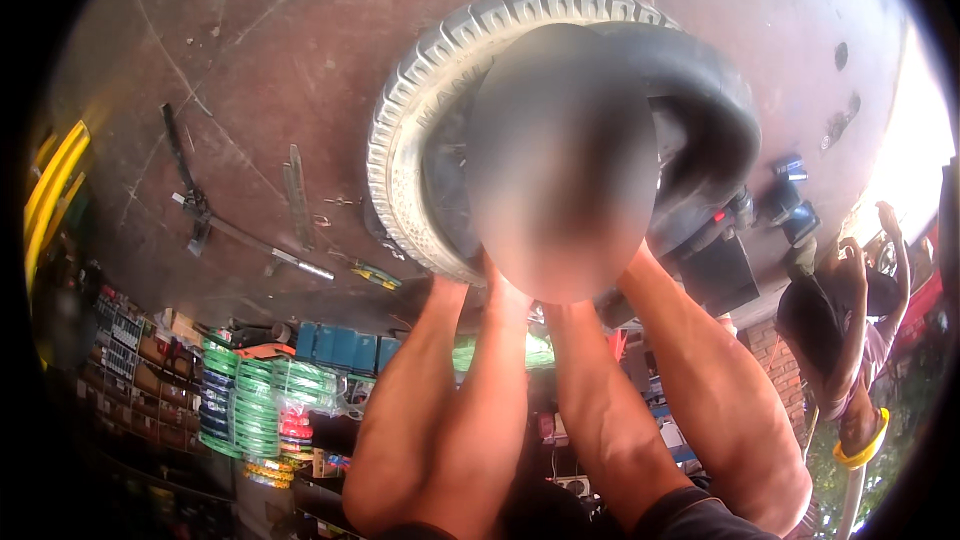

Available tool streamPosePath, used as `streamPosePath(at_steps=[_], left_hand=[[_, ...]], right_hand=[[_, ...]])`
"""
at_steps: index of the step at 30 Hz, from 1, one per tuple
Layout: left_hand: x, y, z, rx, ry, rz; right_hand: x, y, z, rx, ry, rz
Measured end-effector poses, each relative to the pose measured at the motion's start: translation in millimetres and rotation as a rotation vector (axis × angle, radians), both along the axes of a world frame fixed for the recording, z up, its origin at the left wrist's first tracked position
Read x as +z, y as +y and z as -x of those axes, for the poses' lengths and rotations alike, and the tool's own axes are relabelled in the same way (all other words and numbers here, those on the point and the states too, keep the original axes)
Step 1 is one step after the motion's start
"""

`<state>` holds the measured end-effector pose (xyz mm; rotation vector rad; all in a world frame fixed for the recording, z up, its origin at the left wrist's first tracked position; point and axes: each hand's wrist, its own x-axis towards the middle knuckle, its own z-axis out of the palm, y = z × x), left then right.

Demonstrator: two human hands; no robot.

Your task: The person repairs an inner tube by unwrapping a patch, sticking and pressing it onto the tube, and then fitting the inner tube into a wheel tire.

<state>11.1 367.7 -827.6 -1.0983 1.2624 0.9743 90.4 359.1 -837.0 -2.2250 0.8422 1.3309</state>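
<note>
A large knobby tyre (408, 120) lies flat on the floor in front of me, its inner side pale and dusty. A thick black inner tube (715, 75) rests over its right part, bulging beyond the tread. Both my forearms reach in between my bent legs toward the tyre's near side. A blurred grey oval covers the middle of the tyre. My left hand (508, 288) and my right hand (568, 312) run into that oval around the wrists, so their fingers and anything they hold are hidden. Both are nearest to the tyre's near rim.
Left of the tyre lie a long jointed metal tool (200, 210), flat metal bars (296, 195) and yellow-handled pliers (375, 274). Blue-and-black items (793, 205) and a dark box (722, 275) sit at right, near another person (835, 315). Shelves with green coiled bundles (258, 400) appear lower left.
</note>
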Motion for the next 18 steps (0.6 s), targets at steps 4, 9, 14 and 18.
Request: streamPosePath(at_steps=[4, 9, 14, 18], left_hand=[[0.5, 4.9, 8.2, -0.115, -0.043, 0.197], [-2.6, 18.4, 9.4, -0.21, -0.023, 0.233], [2.3, 42.6, -2.3, -0.2, -0.016, 0.491], [3.1, 45.2, -1.8, -0.164, 0.001, 0.493]], right_hand=[[-7.7, 0.3, 4.7, 0.003, 0.024, -0.007], [-3.4, 14.6, 5.0, -0.071, 0.14, -0.009], [-6.2, 8.5, -8.6, -0.056, 0.106, -0.024], [-2.9, 7.9, -2.4, -0.151, 0.056, -0.069]])
